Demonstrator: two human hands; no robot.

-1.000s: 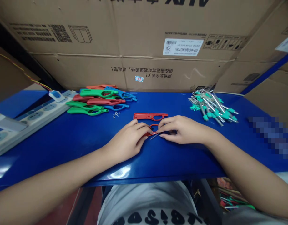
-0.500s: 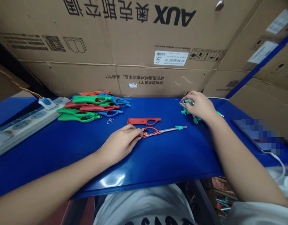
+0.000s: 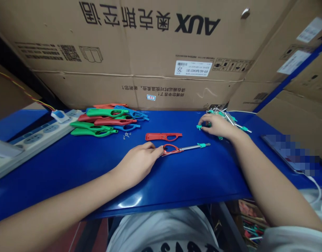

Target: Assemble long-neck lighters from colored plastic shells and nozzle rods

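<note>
At centre, left hand (image 3: 140, 161) is gripping red shell (image 3: 177, 150) with rod (image 3: 191, 147), cover (image 3: 153, 137) lying unjoined; right hand (image 3: 217, 125) is pinching green clip (image 3: 199, 127)

Blue table (image 3: 192, 178); atop, red shell (image 3: 152, 137); power strip (image 3: 41, 134); seemingly a phone (image 3: 284, 150).

held red casing (image 3: 178, 150) partly hidden by left hand (image 3: 137, 161), tube pile (image 3: 229, 119) by right hand (image 3: 217, 126), phone (image 3: 277, 153) partly pixelated

Brown cardboard panel (image 3: 111, 52) as backing, creased across, with black inverted lettering (image 3: 182, 23) and a white label (image 3: 193, 68). Blue surface (image 3: 215, 178) in front, glossy, bright reflection (image 3: 129, 201) towards the front. Slanting blue strip (image 3: 281, 87) at right. Below, at left, reddish floor (image 3: 75, 238) with pale line.
</note>
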